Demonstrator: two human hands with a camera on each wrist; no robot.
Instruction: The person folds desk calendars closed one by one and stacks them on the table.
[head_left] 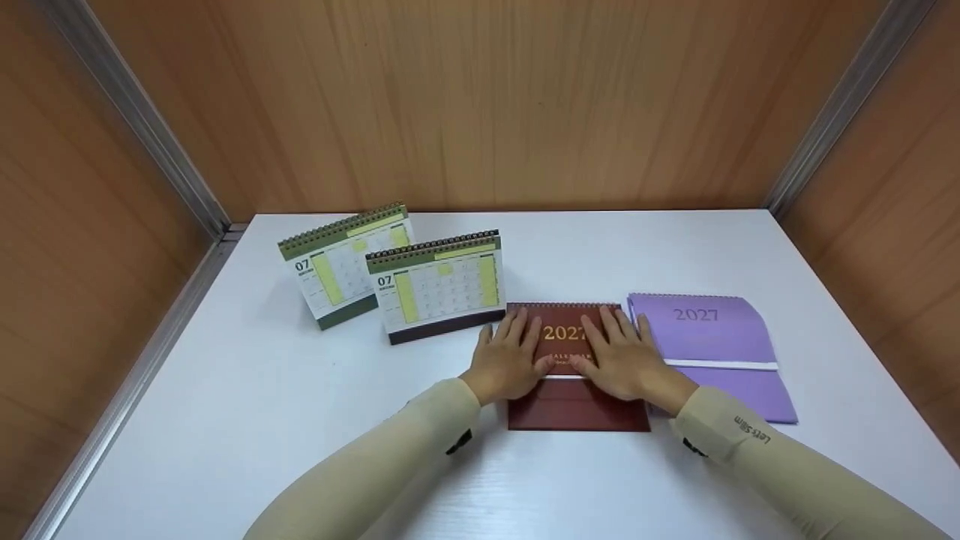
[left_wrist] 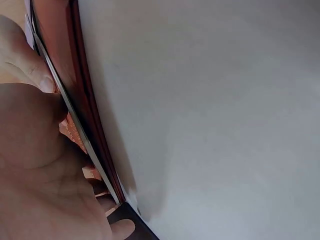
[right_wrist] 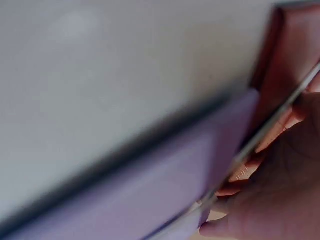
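Observation:
A dark red 2027 desk calendar [head_left: 577, 405] lies flat on the white table, its gold lettering partly covered by the hands. My left hand [head_left: 510, 361] rests on its left side with straight, spread fingers. On the right side my right hand [head_left: 621, 360] lies likewise, its outer fingers reaching the edge of the purple 2027 calendar [head_left: 720, 337]. In the left wrist view, the palm [left_wrist: 35, 160] is over the red calendar's edge [left_wrist: 90, 105]. The right wrist view is blurred, with the palm [right_wrist: 285, 190] above the red cover [right_wrist: 295, 45] and purple calendar [right_wrist: 150, 185].
Two green-and-white desk calendars stand upright at the left: a front one [head_left: 450, 289] with a dark base and one behind it [head_left: 337, 270]. The front one's corner is close to my left fingers. Wooden panels [head_left: 480, 105] enclose the table [head_left: 225, 420] at the back and sides.

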